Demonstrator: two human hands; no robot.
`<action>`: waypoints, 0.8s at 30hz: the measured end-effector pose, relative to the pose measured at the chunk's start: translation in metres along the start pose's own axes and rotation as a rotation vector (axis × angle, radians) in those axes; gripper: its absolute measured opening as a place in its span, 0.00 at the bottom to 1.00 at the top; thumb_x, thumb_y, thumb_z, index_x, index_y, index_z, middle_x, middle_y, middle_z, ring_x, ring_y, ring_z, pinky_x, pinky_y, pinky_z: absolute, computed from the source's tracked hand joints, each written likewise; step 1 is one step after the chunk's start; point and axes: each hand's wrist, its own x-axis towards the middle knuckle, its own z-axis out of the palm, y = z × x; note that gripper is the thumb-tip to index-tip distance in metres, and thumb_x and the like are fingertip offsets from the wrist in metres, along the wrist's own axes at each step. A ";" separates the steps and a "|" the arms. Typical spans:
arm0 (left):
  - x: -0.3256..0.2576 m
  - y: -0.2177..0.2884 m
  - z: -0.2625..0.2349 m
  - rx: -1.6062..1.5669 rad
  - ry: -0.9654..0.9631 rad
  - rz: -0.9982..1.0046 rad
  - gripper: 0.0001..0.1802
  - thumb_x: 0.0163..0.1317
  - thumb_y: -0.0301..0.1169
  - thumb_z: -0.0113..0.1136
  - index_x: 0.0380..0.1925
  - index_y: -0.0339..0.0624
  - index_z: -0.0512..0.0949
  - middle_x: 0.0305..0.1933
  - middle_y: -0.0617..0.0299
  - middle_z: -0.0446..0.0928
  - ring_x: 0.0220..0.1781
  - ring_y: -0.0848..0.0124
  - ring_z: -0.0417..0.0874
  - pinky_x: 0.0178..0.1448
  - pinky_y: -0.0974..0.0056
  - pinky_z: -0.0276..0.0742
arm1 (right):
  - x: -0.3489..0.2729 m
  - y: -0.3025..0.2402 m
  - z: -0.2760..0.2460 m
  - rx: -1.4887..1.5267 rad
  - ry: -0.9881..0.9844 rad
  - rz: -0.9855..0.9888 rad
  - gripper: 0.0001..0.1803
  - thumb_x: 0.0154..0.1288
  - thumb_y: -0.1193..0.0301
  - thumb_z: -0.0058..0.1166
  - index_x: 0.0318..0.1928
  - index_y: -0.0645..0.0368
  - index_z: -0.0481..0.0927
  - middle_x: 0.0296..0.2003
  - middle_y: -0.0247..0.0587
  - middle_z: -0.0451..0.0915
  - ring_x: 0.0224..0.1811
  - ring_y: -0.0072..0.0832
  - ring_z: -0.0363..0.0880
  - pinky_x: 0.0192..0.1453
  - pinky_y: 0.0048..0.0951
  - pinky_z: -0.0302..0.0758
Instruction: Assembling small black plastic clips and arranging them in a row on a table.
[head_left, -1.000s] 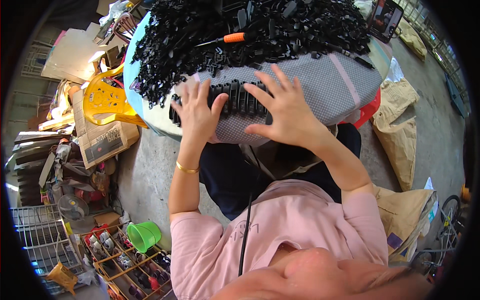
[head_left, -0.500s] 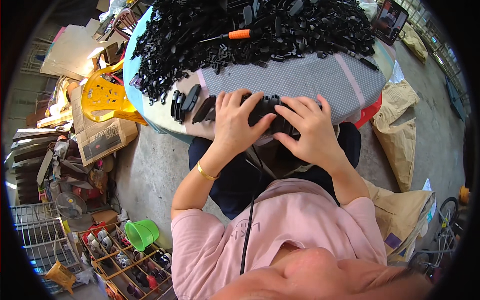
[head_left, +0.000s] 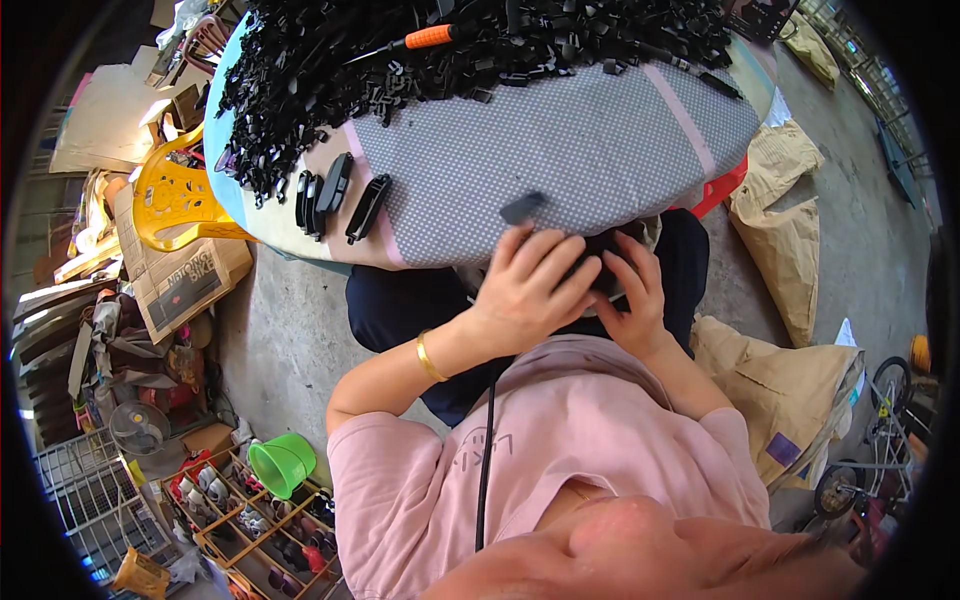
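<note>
My left hand (head_left: 530, 285) and my right hand (head_left: 630, 295) are cupped together at the near edge of the round table (head_left: 600, 150), closed around a bunch of black plastic parts (head_left: 600, 262) held over my lap. One black part (head_left: 523, 207) lies on the grey cloth just beyond my fingers. A few longer black pieces (head_left: 340, 195) rest at the table's left rim. A large heap of black parts (head_left: 420, 50) covers the far side, with an orange-handled screwdriver (head_left: 420, 40) on it.
A yellow plastic chair (head_left: 175, 195) and cardboard stand left of the table. Brown paper sacks (head_left: 790, 240) lie on the concrete floor to the right. A green funnel (head_left: 283, 462) and a wooden crate of bottles (head_left: 250, 520) sit at lower left.
Both hands swept a cluster of black parts from the left-middle of the cloth rightward and toward me, down to the table's near edge. A few pieces stayed behind at the left rim.
</note>
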 end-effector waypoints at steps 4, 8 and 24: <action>-0.012 0.006 0.018 0.058 -0.059 0.066 0.17 0.48 0.36 0.63 0.40 0.47 0.78 0.45 0.62 0.74 0.47 0.66 0.75 0.65 0.41 0.53 | -0.012 0.011 0.007 0.025 -0.119 0.177 0.23 0.47 0.73 0.63 0.47 0.58 0.74 0.50 0.50 0.72 0.51 0.46 0.71 0.53 0.42 0.70; -0.023 0.005 0.016 0.005 -0.114 0.068 0.14 0.46 0.32 0.64 0.36 0.45 0.78 0.39 0.63 0.75 0.44 0.67 0.76 0.67 0.41 0.50 | -0.033 0.044 0.019 -0.172 -0.417 0.384 0.17 0.51 0.67 0.59 0.43 0.56 0.77 0.44 0.45 0.75 0.46 0.43 0.74 0.51 0.41 0.71; -0.093 -0.172 -0.109 0.273 -0.005 -0.895 0.36 0.60 0.48 0.54 0.60 0.34 0.61 0.60 0.40 0.63 0.63 0.47 0.62 0.66 0.54 0.55 | -0.137 0.268 -0.015 -0.047 0.098 1.067 0.24 0.65 0.55 0.46 0.49 0.63 0.75 0.45 0.54 0.77 0.51 0.45 0.74 0.53 0.35 0.69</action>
